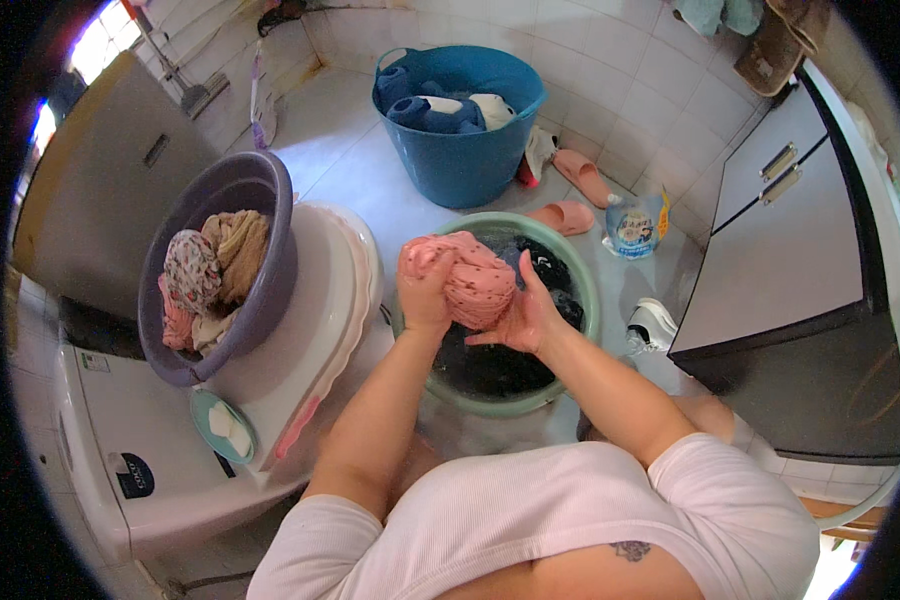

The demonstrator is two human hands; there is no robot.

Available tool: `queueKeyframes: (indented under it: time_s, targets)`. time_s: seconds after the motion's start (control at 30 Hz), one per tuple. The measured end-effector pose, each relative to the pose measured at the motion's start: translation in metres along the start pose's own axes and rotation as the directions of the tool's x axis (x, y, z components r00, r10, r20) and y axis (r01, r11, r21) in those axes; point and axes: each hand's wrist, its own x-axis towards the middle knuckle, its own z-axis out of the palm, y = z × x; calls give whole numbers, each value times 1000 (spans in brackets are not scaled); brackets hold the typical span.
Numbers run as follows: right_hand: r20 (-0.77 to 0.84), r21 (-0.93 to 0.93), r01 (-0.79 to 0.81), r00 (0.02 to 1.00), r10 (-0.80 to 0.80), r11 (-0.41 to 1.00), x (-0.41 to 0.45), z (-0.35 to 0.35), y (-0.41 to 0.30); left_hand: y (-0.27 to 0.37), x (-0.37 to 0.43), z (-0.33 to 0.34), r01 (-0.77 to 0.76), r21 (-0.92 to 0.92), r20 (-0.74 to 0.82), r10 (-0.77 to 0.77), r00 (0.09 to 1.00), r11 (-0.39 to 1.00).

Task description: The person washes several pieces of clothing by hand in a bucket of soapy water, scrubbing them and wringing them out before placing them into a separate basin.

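A wrung bundle of pink cloth with small dark spots hangs above a pale green basin. My left hand grips its left end, with the fingers wrapped round the fabric. Against the bundle's lower right side lies my right hand, its fingers spread and its thumb raised off the cloth. Below both hands, dark wet cloth sits in water in the basin. How much of it lies under the surface I cannot tell.
On my left, a purple basin of crumpled clothes tilts on a white washing machine, near a soap dish. A blue tub of clothes stands ahead. Pink slippers, a detergent pouch and a cabinet are right.
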Motion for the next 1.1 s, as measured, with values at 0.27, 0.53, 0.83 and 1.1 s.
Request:
queueKeyframes:
  time_s: [0.27, 0.53, 0.83, 1.1]
  targets:
    - [-117, -380, 620, 704, -701, 686, 7, 2, -3, -7, -21, 21, 351, -342, -28, -383, 923, 872]
    - [809, -586, 613, 404, -426, -531, -5, 40, -23, -3, -2, 8, 771, -441, 409, -662, 628, 459]
    - [862, -263, 700, 479, 164, -664, -9, 70, -26, -2, 4, 2, 907, -276, 698, -583, 417, 318]
    - [757, -131, 770, 484, 438, -625, -15, 79, -6, -23, 1, -7, 589, 333, 772, -572, 278, 736]
